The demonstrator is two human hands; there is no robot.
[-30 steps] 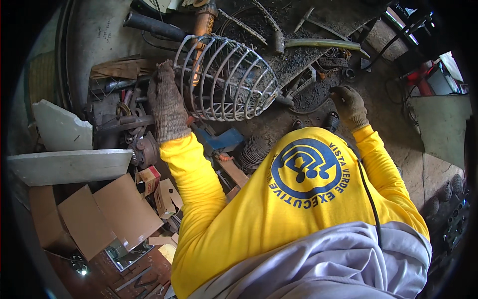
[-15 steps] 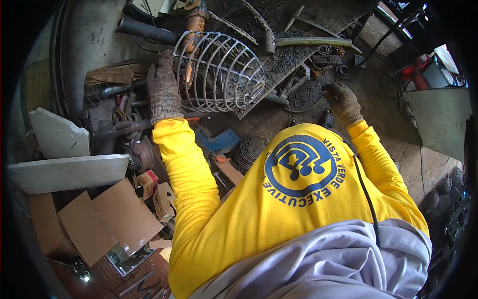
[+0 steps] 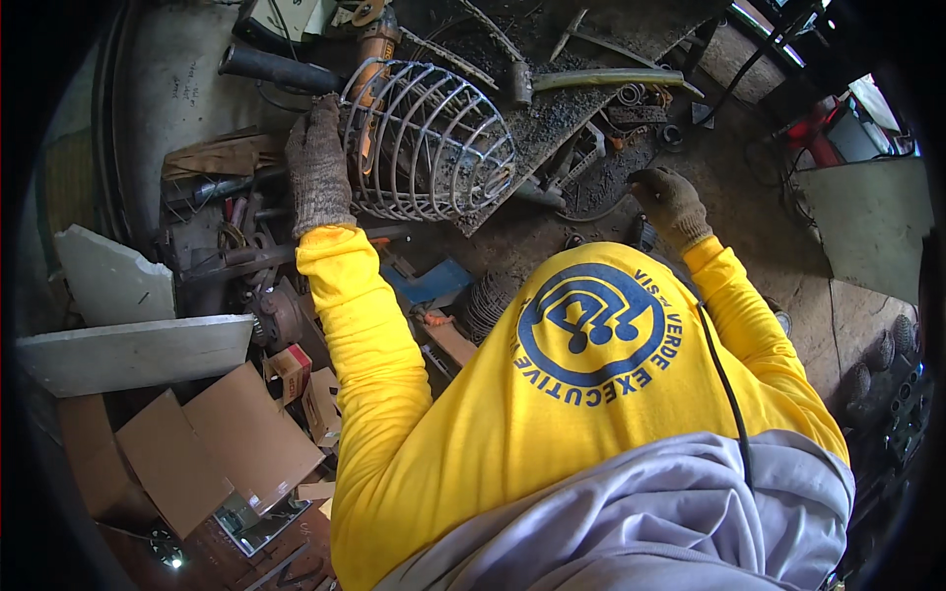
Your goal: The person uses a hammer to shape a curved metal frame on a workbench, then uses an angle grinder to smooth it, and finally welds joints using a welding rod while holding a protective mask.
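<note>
My left hand (image 3: 317,167), in a knitted work glove, is closed on the wide end of a metal wire cage (image 3: 429,138). The cage has curved bars crossed by rings and narrows to the right, over the edge of a dark worktable (image 3: 552,128). Behind its bars, at the left, lies an orange angle grinder (image 3: 372,59). My right hand (image 3: 672,205), also gloved, hangs apart from the cage beyond the table's edge. Its fingers bend loosely, and nothing shows in them; the palm side is hidden.
A black-gripped bar (image 3: 281,69) lies left of the grinder. Metal scraps and a curved strip (image 3: 611,79) litter the table. Pale boards (image 3: 138,350) and open cardboard boxes (image 3: 236,433) crowd the left. A blue piece (image 3: 434,283) and coiled wire (image 3: 488,305) lie below the cage.
The whole view has shifted slightly, so cage and table sit a little further left. My left hand keeps its hold on the cage; the right hand stays about where it was.
</note>
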